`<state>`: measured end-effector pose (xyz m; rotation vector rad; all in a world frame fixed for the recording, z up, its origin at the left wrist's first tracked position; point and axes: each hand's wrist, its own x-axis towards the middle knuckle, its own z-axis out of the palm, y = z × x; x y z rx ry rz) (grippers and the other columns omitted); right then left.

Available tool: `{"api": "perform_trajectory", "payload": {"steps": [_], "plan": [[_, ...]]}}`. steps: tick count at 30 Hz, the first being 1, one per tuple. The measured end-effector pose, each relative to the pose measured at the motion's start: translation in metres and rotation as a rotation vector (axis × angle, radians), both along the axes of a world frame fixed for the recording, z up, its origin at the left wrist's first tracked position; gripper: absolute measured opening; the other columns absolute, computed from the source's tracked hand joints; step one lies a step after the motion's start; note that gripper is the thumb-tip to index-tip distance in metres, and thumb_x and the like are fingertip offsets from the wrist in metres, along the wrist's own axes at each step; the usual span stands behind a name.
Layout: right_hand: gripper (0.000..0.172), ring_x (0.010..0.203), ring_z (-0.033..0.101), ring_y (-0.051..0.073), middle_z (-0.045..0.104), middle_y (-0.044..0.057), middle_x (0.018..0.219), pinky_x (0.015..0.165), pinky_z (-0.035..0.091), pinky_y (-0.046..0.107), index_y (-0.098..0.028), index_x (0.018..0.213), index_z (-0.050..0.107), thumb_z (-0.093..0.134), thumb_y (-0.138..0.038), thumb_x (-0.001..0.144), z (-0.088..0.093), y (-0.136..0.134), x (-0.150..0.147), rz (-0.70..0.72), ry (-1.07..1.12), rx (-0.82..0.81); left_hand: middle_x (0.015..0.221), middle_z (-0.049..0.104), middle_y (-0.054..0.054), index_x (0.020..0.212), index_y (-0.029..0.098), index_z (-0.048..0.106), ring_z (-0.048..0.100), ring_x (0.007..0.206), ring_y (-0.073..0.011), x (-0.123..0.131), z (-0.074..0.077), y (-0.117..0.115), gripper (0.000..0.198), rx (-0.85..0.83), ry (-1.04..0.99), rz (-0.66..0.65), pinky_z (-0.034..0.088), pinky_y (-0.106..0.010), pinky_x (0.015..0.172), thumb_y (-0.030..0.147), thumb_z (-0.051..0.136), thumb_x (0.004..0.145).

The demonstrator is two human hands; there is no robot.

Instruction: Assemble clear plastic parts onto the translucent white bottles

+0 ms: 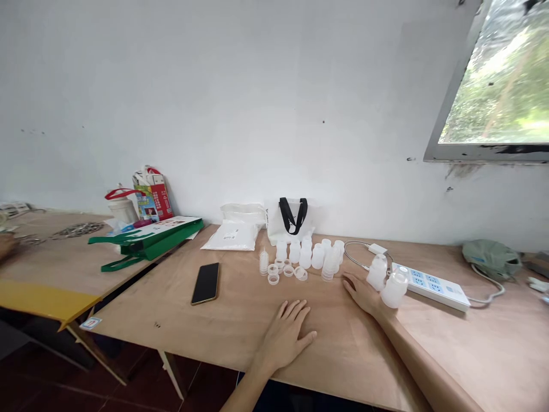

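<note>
My left hand (286, 335) lies flat on the wooden table (240, 320), palm down with its fingers apart and nothing held. Further right, my right hand (362, 292) rests on the tabletop, fingers stretched out, close to two translucent bottles (394, 289) standing by its outer side. Several translucent white bottles (318, 256) stand in a group beyond my hands. In front of them lie several small clear rings (273, 279), and a stack of rings (263, 262) stands at their left. A black phone (206, 283) lies left of my left hand.
A white power strip (433, 287) with a cable sits at the right, near a green cap (491, 258). Against the wall are a white pouch (234, 233) and a bag with black handles (286, 232). A green bag (156, 243) lies at the left; another person's hand (6, 245) shows at the edge.
</note>
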<state>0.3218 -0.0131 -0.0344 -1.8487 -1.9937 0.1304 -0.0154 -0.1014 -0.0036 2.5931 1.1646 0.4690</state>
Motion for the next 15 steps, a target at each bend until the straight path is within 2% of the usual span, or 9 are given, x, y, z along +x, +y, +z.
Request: {"api": "perform_trajectory", "payload": {"steps": [2, 4, 8, 11, 15], "plan": [[0.042, 0.122, 0.066, 0.028, 0.072, 0.013, 0.127, 0.109, 0.047, 0.043, -0.020, 0.116, 0.070, 0.032, -0.034, 0.103, 0.001, -0.005, 0.001, 0.015, -0.011, 0.018, 0.165, 0.043, -0.006, 0.155, 0.023, 0.046, 0.038, 0.154, -0.0256, 0.000, 0.001, 0.000, 0.062, -0.004, -0.003, 0.001, 0.025, -0.050, 0.131, 0.060, 0.039, 0.106], [0.041, 0.115, 0.068, 0.027, 0.073, 0.011, 0.122, 0.104, 0.050, 0.042, -0.022, 0.110, 0.070, 0.032, -0.033, 0.103, 0.002, -0.010, 0.000, 0.057, -0.015, 0.045, 0.165, 0.043, -0.006, 0.155, 0.024, 0.047, 0.038, 0.154, -0.0257, 0.000, 0.002, 0.000, 0.061, -0.002, -0.009, 0.000, 0.025, -0.051, 0.131, 0.060, 0.039, 0.106], [0.042, 0.129, 0.062, 0.026, 0.067, 0.010, 0.138, 0.113, 0.045, 0.044, -0.023, 0.125, 0.066, 0.034, -0.037, 0.103, -0.002, -0.013, -0.001, 0.126, 0.009, 0.107, 0.165, 0.043, -0.007, 0.155, 0.024, 0.047, 0.038, 0.154, -0.0261, 0.000, 0.002, 0.000, 0.061, -0.008, -0.014, -0.003, 0.025, -0.051, 0.131, 0.060, 0.040, 0.106], [0.049, 0.140, 0.055, 0.026, 0.061, 0.013, 0.148, 0.120, 0.040, 0.045, -0.019, 0.133, 0.064, 0.033, -0.042, 0.103, -0.007, -0.004, 0.001, 0.087, 0.018, 0.087, 0.165, 0.044, -0.007, 0.155, 0.024, 0.047, 0.038, 0.154, -0.0260, 0.000, 0.000, 0.000, 0.061, 0.001, -0.018, -0.006, 0.026, -0.051, 0.130, 0.060, 0.040, 0.106], [0.055, 0.144, 0.051, 0.027, 0.056, 0.014, 0.154, 0.124, 0.036, 0.046, -0.017, 0.139, 0.060, 0.032, -0.047, 0.103, -0.014, 0.009, 0.008, 0.047, 0.044, 0.045, 0.165, 0.044, -0.006, 0.155, 0.025, 0.047, 0.039, 0.153, -0.0254, 0.000, -0.003, 0.001, 0.061, 0.015, -0.018, 0.000, 0.026, -0.050, 0.130, 0.061, 0.040, 0.106]]}}
